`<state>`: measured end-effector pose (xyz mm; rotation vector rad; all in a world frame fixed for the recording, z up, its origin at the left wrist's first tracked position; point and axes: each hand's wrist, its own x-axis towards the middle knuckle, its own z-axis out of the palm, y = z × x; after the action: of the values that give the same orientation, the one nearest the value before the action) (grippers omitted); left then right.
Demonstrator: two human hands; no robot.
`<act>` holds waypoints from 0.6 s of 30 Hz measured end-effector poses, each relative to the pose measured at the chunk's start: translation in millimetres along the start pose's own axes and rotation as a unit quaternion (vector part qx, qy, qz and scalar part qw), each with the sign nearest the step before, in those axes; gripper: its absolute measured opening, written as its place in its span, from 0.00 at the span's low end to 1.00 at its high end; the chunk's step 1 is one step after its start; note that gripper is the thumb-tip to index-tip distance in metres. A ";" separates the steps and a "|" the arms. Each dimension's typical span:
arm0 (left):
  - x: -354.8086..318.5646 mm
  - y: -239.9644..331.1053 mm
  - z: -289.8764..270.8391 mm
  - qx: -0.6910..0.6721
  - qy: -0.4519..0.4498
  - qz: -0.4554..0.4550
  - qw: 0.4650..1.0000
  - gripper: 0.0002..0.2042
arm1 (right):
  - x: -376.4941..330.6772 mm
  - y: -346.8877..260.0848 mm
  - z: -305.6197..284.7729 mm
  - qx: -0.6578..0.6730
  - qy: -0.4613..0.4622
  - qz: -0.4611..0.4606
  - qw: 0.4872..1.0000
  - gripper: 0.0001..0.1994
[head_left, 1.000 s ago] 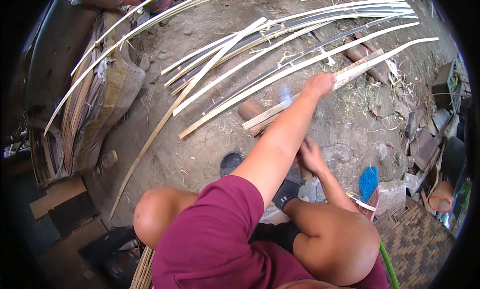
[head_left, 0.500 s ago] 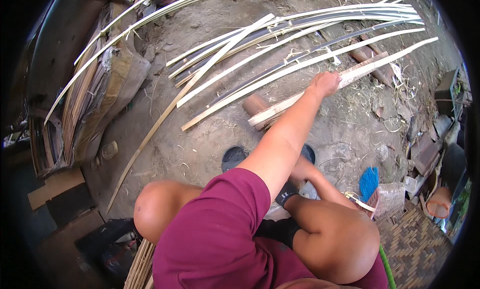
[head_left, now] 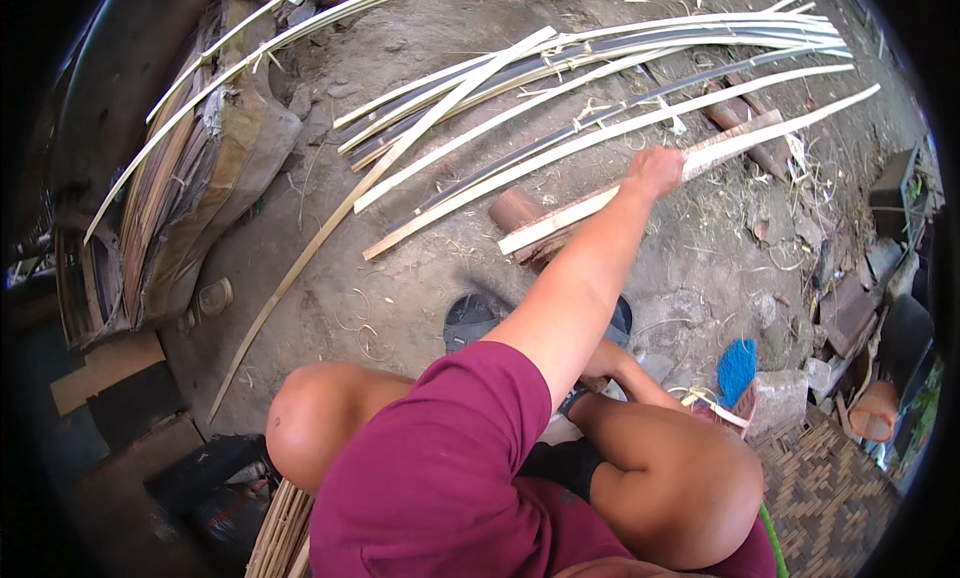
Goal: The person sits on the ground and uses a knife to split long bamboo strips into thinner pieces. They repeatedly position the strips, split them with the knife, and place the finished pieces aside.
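Note:
My left arm, in a maroon sleeve, reaches across to the right. My left hand [head_left: 655,172] is closed around a long pale bamboo strip [head_left: 810,118], fingers mostly hidden from above. The strip lies slantwise over a brown wooden piece [head_left: 757,125] and a reddish-brown cylinder [head_left: 515,210] by its near left end [head_left: 515,240]. My right hand [head_left: 602,362] is low between my legs, near my feet. My left forearm and a knee hide most of it, so its fingers and anything in them do not show.
More pale and dark-edged bamboo strips [head_left: 600,128] lie fanned on the dirt floor beyond. A wrapped bundle of slats [head_left: 190,168] stands at left. At right are a blue brush-like clump [head_left: 737,370], a stone block [head_left: 778,403], a woven mat [head_left: 825,493] and a clay-coloured pipe [head_left: 873,418].
The held strip has turned a little in my left hand and shows a smoother, paler face. Its far end sits slightly lower. My right hand has shifted slightly down toward me.

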<state>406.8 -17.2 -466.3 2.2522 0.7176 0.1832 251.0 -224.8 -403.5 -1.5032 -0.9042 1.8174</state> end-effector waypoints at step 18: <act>3.3 0.3 -5.0 0.035 -0.012 -0.005 0.999 0.17 | 12.6 -3.1 -32.3 0.197 0.194 0.014 0.961 0.13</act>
<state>408.0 -12.4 -462.8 2.3135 0.7317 0.1278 280.8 -208.9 -412.2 -1.5345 -0.3094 1.5263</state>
